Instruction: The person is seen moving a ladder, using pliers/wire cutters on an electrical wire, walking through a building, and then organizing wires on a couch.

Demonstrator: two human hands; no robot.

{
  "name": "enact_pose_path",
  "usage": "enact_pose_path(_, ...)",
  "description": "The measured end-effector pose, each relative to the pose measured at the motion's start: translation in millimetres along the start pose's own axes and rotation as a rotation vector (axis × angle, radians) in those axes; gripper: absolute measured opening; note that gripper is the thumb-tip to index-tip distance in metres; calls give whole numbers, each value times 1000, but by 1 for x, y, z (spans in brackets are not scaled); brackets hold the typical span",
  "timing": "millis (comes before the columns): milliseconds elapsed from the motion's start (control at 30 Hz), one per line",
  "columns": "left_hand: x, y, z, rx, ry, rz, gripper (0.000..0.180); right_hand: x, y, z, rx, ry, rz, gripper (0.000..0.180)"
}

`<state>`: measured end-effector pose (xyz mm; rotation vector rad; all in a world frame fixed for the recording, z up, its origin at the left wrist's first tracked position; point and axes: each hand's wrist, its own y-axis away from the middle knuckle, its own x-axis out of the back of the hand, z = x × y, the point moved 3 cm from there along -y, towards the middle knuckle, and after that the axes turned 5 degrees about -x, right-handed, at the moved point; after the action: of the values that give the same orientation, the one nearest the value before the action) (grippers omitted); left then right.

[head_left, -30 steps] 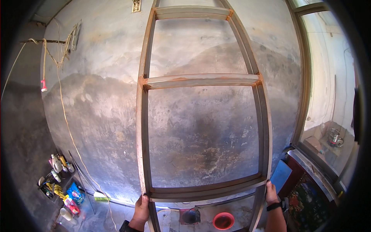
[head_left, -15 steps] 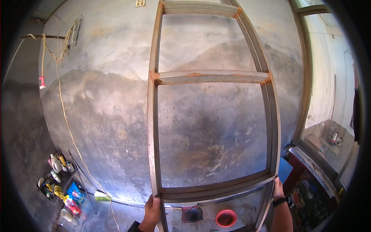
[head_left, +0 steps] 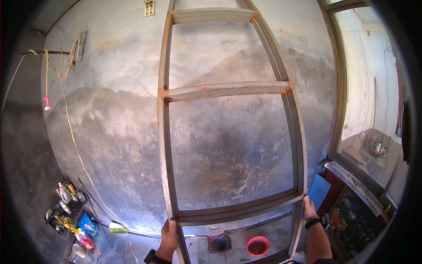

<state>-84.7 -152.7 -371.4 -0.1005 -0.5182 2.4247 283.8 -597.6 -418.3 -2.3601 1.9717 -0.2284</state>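
Observation:
A tall metal ladder [head_left: 228, 91] with rusty joints at its rungs stands upright in front of me and runs past the top of the view. My left hand [head_left: 169, 236] is closed round its left rail, just below a lower rung. On the right rail, at about the height of that same rung, my right hand [head_left: 309, 207] is wrapped with the thumb up. Dark bands sit on both wrists. The fingers behind the rails are partly hidden.
Behind the ladder rises a stained plaster wall [head_left: 118, 145]. A red basin [head_left: 258, 246] is on the floor beyond the rungs. Bottles and bags crowd a shelf [head_left: 83, 209] at lower left, near a hanging cord [head_left: 79, 149]. A window [head_left: 367, 83] is at right.
In the picture the ladder has shifted left, its upper part also slightly down, with both hands still on its rails. The wall and window have shifted too, as my view has turned.

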Motion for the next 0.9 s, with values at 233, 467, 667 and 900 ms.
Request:
enact_pose_path(233, -2, 2, -16, 21, 192, 110, 65, -16, 12, -29, 133, -18, 1, 69)
enact_pose_path(467, -5, -1, -16, 36, 222, 93, 72, -10, 3, -18, 206, -25, -84, 57)
enact_pose_path(667, 1, -4, -18, 24, 125, 80, 66, -8, 16, -28, 79, 76, -92, 55)
enact_pose_path(900, 33, 50, -17, 123, -3, 230, 61, 13, 57, -47, 151, -12, 262, 53)
